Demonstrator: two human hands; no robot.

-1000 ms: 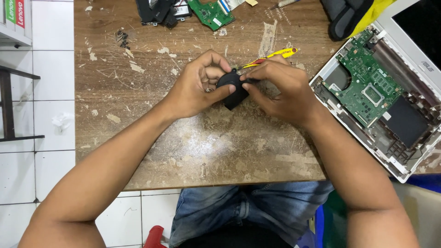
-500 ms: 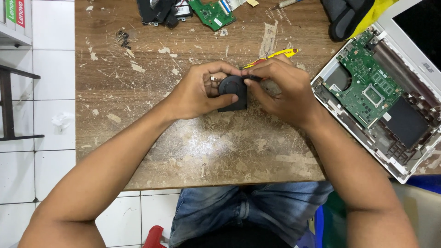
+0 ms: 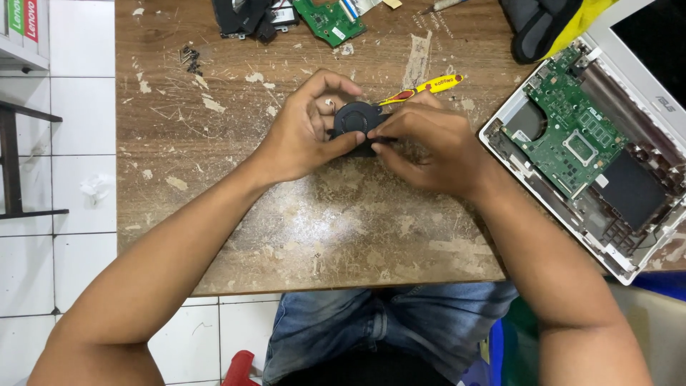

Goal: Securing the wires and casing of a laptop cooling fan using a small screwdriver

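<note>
Fan turned face-up between both hands, mid-counter toward the far edge.
Left hand (image 3: 304,136) and right hand (image 3: 429,146) each keep a closed grip on the black fan (image 3: 355,118), earlier edge-on; yellow screwdriver (image 3: 429,86) just behind.

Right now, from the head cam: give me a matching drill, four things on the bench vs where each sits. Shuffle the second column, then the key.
Things
1. black fan
2. yellow-handled tool
3. opened laptop
4. loose green circuit board

Places
A. right edge of the wooden table, base cover off, green board exposed
B. top edge of the table, centre
C. between the left hand and the right hand
D. flat on the table just beyond the right hand

Pairs: 1-C, 2-D, 3-A, 4-B
</note>
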